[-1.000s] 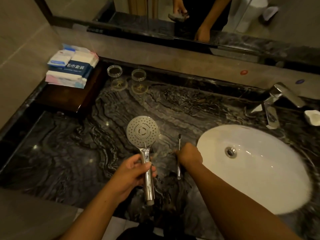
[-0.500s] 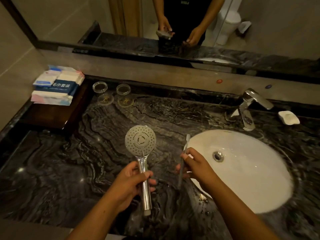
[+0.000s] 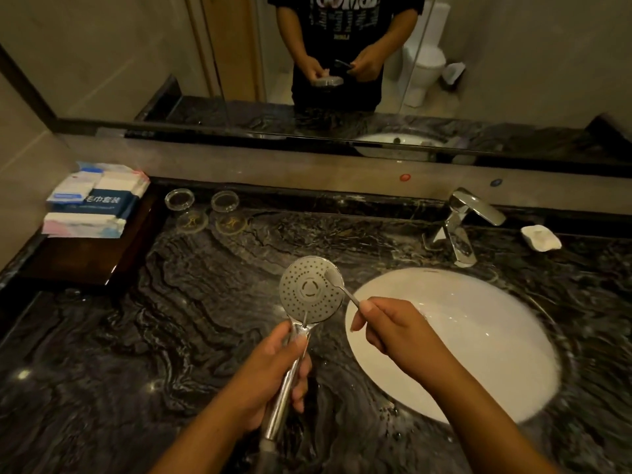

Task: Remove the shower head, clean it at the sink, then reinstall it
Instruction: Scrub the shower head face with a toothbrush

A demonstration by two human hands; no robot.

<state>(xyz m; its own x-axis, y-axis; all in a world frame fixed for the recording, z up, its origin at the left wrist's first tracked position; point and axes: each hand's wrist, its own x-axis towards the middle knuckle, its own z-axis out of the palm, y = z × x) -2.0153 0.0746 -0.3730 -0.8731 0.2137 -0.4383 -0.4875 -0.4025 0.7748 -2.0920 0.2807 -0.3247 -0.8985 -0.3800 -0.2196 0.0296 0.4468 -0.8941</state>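
Left grip (image 3: pixel 270 374) round one shower head (image 3: pixel 304 292)

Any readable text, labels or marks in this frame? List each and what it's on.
"毛巾套装": white on the blue band of the towel pack at the counter's left end.
T-shirt print in the mirror: cut off at the top edge, smaller lines blurred; unreadable.
Gold emblems on the two coasters: no legible letters.
On the backsplash, red dot and blue dot: no text visible.
No lettering visible on the shower head.
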